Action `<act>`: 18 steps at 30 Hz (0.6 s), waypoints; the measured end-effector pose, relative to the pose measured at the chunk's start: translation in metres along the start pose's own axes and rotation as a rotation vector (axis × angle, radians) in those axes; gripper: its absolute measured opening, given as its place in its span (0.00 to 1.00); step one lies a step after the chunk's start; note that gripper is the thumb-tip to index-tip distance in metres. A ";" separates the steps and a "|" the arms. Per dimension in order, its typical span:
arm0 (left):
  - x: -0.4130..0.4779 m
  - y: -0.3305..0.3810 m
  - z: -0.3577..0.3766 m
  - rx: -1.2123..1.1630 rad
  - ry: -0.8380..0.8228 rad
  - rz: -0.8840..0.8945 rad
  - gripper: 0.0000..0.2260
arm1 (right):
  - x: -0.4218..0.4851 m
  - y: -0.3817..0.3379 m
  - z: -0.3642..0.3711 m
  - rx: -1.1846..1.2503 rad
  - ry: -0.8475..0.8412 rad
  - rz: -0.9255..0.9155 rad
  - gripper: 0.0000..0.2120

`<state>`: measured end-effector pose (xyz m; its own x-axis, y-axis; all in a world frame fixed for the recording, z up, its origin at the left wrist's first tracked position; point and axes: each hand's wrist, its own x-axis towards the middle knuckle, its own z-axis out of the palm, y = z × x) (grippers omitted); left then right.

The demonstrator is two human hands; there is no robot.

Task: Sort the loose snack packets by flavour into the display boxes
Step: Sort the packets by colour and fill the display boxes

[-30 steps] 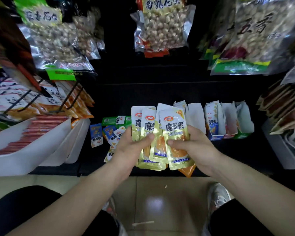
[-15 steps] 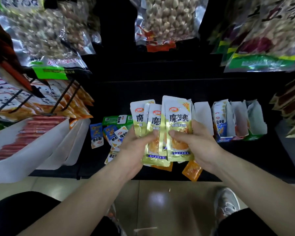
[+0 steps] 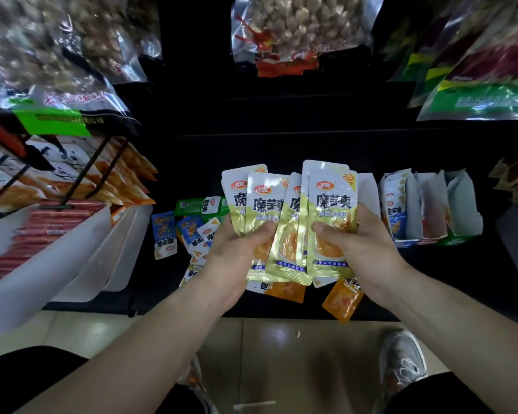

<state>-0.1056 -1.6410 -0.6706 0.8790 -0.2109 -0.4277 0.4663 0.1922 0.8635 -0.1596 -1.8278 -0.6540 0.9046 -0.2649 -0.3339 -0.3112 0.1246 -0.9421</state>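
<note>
Your thumbs have drawn a little apart since half a second ago, and the fan of yellow packets [image 3: 284, 222] has opened, so the middle packet shows more of its face. The loose packets on the shelf [image 3: 446, 279] lie as they did.

Nearest you, a grey shoe [image 3: 401, 358] stands on the tiled floor [image 3: 281, 348], and your dark knees are cut off by the bottom edge. Your left hand [image 3: 237, 258] grips the left part of the fan and your right hand [image 3: 364, 249] grips the right part, each with its thumb pressed on the front. Most of the fingers curl behind the packets, hidden, and overlap makes the number in each hand impossible to tell. The fan is held up over the front of the shelf.

Beneath it lie two orange packets [image 3: 343, 300], the left one partly covered by the fan. Left of your left hand sit blue packets [image 3: 163, 231] and a green packet [image 3: 196, 206], some tucked behind the hand. Further left, a white tray [image 3: 81, 264] of red sausages runs out of the picture.

At the back right the boxes [image 3: 464, 204] stand in a row. The first holds packets with blue print, and the contents of the others are hard to make out. Another white box is mostly hidden behind the fan. Overhead, nut bags [image 3: 296, 28] hang blurred, cropped by the top edge.
</note>
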 end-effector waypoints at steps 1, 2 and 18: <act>0.003 -0.002 -0.001 0.003 0.005 0.003 0.54 | 0.000 0.000 -0.002 0.003 0.008 0.000 0.17; 0.006 -0.005 -0.003 0.001 0.004 0.002 0.55 | 0.000 0.000 -0.003 0.007 0.010 -0.001 0.16; -0.011 -0.010 0.004 -0.006 -0.074 0.045 0.39 | -0.008 0.006 -0.004 0.072 -0.066 0.033 0.16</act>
<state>-0.1200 -1.6445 -0.6736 0.8893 -0.2721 -0.3676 0.4275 0.2088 0.8796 -0.1698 -1.8292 -0.6577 0.9123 -0.1963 -0.3594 -0.3212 0.2012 -0.9254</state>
